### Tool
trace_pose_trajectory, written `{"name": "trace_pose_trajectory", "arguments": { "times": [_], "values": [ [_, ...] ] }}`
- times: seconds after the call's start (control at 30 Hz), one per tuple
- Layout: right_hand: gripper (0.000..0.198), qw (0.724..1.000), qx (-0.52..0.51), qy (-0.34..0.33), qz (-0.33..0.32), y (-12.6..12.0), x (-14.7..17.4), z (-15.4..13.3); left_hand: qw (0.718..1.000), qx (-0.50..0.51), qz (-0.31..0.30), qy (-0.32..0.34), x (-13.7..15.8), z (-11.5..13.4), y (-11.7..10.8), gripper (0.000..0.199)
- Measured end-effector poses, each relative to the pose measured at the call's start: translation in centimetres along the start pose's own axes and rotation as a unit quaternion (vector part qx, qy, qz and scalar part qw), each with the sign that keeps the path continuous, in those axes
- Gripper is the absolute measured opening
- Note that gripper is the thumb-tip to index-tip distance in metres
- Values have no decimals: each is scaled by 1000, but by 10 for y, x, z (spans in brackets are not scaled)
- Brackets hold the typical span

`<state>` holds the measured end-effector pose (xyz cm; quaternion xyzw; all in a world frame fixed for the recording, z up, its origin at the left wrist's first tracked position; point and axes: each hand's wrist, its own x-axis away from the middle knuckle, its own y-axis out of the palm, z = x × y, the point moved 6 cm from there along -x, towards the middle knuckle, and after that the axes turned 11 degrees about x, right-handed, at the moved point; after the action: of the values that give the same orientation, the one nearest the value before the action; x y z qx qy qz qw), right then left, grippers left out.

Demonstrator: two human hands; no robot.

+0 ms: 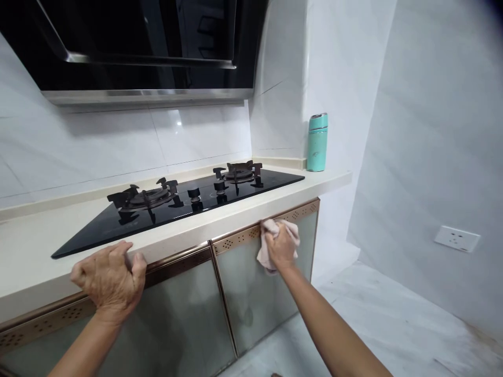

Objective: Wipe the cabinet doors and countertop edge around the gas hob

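Observation:
My right hand [282, 246] is closed around a pale pink cloth [269, 256]. It presses the cloth against the perforated copper-coloured top rail [236, 240] of the right cabinet door [255, 293]. The cloth bunches out on both sides of my fingers. At the left, my left hand [112, 277] grips the front edge of the cream countertop [176, 238], its fingers bent over the top and its thumb against the front face. Just behind those fingers lies the near corner of the black glass gas hob [157, 220].
Above the hob hangs a black range hood [149, 63] with a steel lower edge. A turquoise bottle [317, 144] stands at the counter's right end. A second cabinet door [188, 319] is on the left. A white socket [457, 239] sits low on the right wall.

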<state>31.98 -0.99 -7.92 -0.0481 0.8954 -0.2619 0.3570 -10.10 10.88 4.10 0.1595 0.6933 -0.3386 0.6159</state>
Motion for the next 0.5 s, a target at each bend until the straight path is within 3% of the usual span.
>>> {"name": "trace_pose_trajectory", "arguments": {
  "times": [0.1, 0.2, 0.27, 0.4, 0.5],
  "values": [
    [41, 996, 26, 80, 9, -16, -28, 26, 1000, -16, 4, -6, 0, 2, 2, 35],
    [40, 994, 32, 102, 14, -20, -23, 16, 999, -33, 0, -5, -1, 2, 4, 38],
    [33, 998, 18, 56, 4, -14, 0, -12, 999, -42, 3, -8, -1, 2, 4, 40],
    [13, 992, -21, -120, -36, 3, 65, -79, 999, -38, 4, -21, -3, 2, 1, 41],
    [11, 972, -31, -224, -60, 4, 80, -98, 1000, -24, -10, -7, -3, 4, -3, 37]
  ]
}}
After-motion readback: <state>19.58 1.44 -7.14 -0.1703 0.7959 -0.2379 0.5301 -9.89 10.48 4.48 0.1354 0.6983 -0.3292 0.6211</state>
